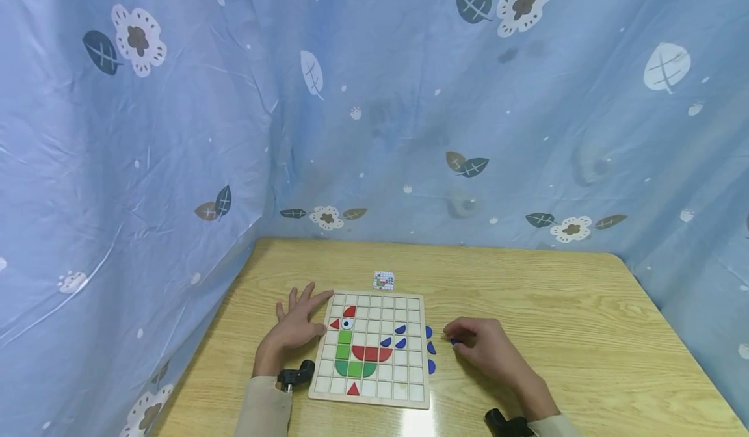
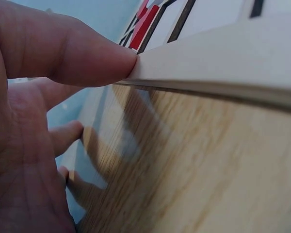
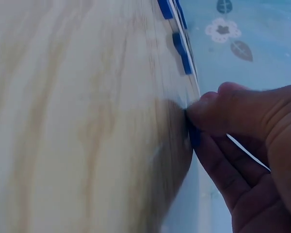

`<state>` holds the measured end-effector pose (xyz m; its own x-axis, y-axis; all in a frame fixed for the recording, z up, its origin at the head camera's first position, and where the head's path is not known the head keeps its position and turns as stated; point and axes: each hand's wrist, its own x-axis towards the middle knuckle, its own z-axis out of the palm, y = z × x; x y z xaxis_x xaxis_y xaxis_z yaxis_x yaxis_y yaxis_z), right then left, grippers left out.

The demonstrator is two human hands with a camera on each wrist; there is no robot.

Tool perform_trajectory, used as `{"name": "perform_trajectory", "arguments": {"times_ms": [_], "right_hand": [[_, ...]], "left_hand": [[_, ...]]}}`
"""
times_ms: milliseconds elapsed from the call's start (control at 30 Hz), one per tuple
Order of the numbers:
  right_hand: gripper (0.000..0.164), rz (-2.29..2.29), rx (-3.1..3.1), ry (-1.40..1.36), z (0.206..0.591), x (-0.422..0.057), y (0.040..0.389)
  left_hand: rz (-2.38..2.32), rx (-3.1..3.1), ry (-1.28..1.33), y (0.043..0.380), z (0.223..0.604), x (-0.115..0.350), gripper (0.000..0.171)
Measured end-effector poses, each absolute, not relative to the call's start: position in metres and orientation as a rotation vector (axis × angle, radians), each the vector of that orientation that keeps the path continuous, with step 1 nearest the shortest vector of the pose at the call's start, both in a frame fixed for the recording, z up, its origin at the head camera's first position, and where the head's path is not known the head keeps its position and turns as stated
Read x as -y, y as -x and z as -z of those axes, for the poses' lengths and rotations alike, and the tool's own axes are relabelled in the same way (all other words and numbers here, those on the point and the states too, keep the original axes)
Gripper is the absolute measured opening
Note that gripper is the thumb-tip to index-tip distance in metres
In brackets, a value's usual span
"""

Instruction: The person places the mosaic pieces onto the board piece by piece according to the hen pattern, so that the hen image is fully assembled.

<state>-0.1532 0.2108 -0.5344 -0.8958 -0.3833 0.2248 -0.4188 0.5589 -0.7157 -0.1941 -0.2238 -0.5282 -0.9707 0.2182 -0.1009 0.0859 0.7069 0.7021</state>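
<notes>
A shallow wooden grid board (image 1: pixel 368 402) lies on the table, with coloured pieces forming a bird. A round eye piece (image 1: pixel 347 324), green squares (image 1: pixel 344 337), a red semicircle-like row (image 1: pixel 371 354) and small blue pieces (image 1: pixel 400 328) sit in its cells. My left hand (image 1: pixel 295 325) is spread beside the board, its thumb (image 2: pixel 102 63) touching the board's left edge. To the right of the board, my right hand (image 1: pixel 488 346) pinches a small blue piece (image 3: pixel 193 135) between thumb and fingers, close over the tabletop. The fingers hide most of that piece.
Three loose blue pieces (image 1: pixel 431 348) lie in a column along the board's right edge. Behind the board is a small picture card (image 1: pixel 383 281). A blue patterned curtain (image 1: pixel 409 131) hangs around the wooden table (image 1: pixel 585 333).
</notes>
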Motion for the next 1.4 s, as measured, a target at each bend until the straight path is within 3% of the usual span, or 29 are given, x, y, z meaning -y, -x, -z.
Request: {"name": "perform_trajectory", "arguments": {"times_ms": [367,900,1400], "right_hand": [[0.029,-1.258,2.674,-0.811,0.526,-0.194,0.157],[0.028,-1.245,2.617,-1.281,0.516,-0.139,0.155],[0.025,-0.953,2.754,-1.39,0.515,-0.117,0.155]], "left_hand": [[-1.128,-2.726,-0.256,0.193,0.525,0.224,0.084],[-1.124,-2.725,-0.255,0.195,0.529,0.225,0.084],[-1.13,-2.727,-0.258,0.195,0.528,0.224,0.085]]}}
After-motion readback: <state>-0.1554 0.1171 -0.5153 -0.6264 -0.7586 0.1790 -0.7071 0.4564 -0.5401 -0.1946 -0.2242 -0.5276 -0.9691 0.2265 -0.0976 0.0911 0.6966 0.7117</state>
